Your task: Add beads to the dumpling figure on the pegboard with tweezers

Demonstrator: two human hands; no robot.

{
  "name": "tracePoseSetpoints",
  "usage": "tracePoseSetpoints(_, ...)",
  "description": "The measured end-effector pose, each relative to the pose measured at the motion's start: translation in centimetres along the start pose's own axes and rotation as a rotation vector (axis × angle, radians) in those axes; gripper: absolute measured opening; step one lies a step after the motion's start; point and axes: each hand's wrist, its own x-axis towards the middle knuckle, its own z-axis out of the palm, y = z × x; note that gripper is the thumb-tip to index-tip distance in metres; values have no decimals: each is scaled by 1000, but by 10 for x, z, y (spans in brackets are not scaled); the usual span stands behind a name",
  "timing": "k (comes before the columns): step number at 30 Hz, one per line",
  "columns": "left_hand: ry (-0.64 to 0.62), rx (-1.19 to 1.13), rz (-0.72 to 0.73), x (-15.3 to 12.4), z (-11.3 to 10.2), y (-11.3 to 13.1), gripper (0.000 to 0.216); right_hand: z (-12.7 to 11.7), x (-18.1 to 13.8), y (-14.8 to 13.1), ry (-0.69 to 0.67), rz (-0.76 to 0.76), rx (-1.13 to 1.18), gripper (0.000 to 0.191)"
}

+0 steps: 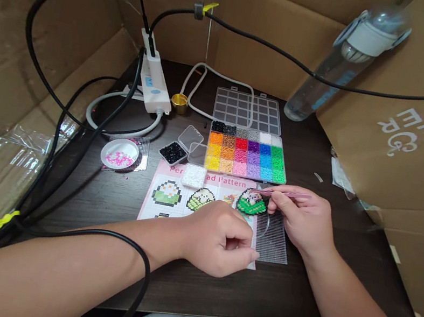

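My right hand (303, 218) pinches pink tweezers (291, 195), their tip at a green, white and black bead figure (252, 201) on a clear pegboard (273, 240). My left hand (220, 239) is curled closed, resting on the pegboard's left edge and the pink pattern sheet (172, 195); what its fingers hold, if anything, is hidden. Just beyond the hands lies an open bead box (248, 151) with many coloured compartments.
Small open cases of black beads (172, 152) and white beads (193, 175) sit by the sheet. A white dish of pink beads (120, 154) is at left. Cables, a white power strip (153, 82), a gold cap (179, 102) and a leaning water bottle (341, 66) stand behind. Cardboard walls surround the dark table (214, 284).
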Motion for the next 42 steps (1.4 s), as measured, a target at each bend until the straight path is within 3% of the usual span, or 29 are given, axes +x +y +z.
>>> tracePoseSetpoints(42,-15,-5,-22,1,0,1,28,1,1,-1,-9,29,113,11)
